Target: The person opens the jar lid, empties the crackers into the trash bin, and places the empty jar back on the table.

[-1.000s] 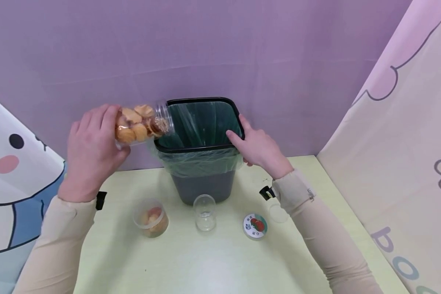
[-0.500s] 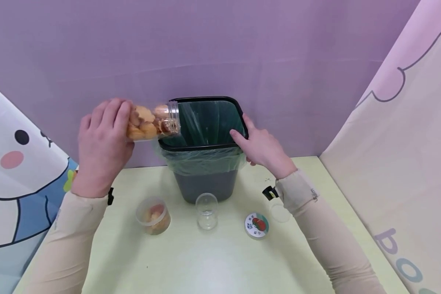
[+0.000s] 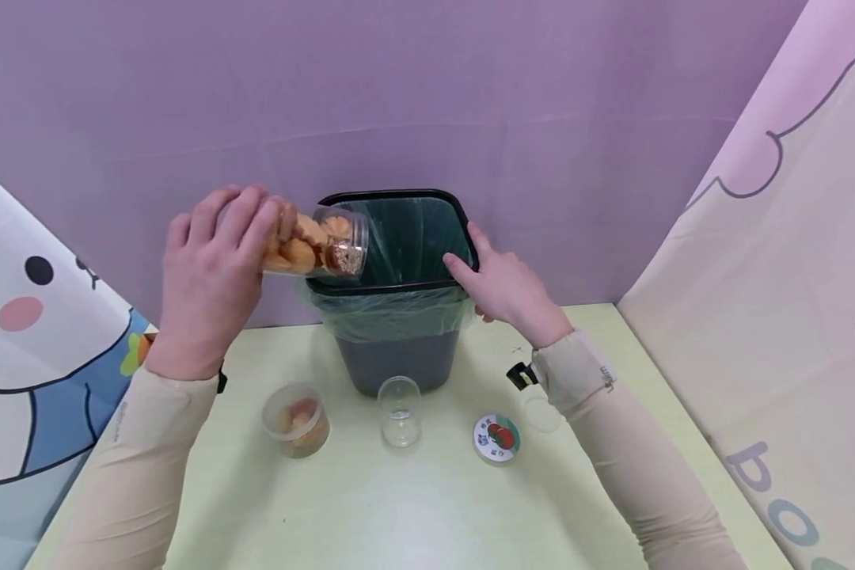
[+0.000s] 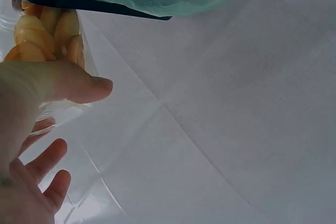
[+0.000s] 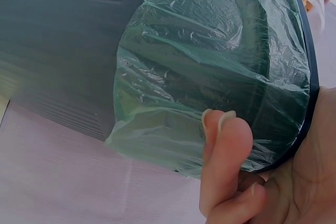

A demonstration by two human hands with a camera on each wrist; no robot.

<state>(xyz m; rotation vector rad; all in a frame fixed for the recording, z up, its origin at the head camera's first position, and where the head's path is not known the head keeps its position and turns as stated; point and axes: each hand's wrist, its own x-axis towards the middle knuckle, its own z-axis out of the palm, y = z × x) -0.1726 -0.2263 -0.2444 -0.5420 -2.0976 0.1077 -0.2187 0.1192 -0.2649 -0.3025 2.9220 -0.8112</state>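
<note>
Two hands share the work. The left hand (image 3: 214,277) is wrapped round a clear plastic jar (image 3: 317,244) of round orange-yellow snack pieces, held almost on its side with the open mouth over the near-left corner of the bin (image 3: 399,348). The right hand (image 3: 502,285) lies on the bin's right rim, fingers over the edge and pressing the green liner (image 3: 392,317) against it. To do this well, I judge the mouth should sit fully inside the rim before tilting further, and the steadying grip should stay firm, since the pieces look packed and may drop in a clump.

The jar is rigid, smooth and threaded at the neck; the liner is thin, crinkled film. The bin is dark, squarish and ribbed on its side.

On the pale green table (image 3: 435,507) stand a small tub (image 3: 295,419) with similar pieces, an empty clear jar (image 3: 399,412), a printed lid (image 3: 495,437) and a clear lid (image 3: 541,413).
</note>
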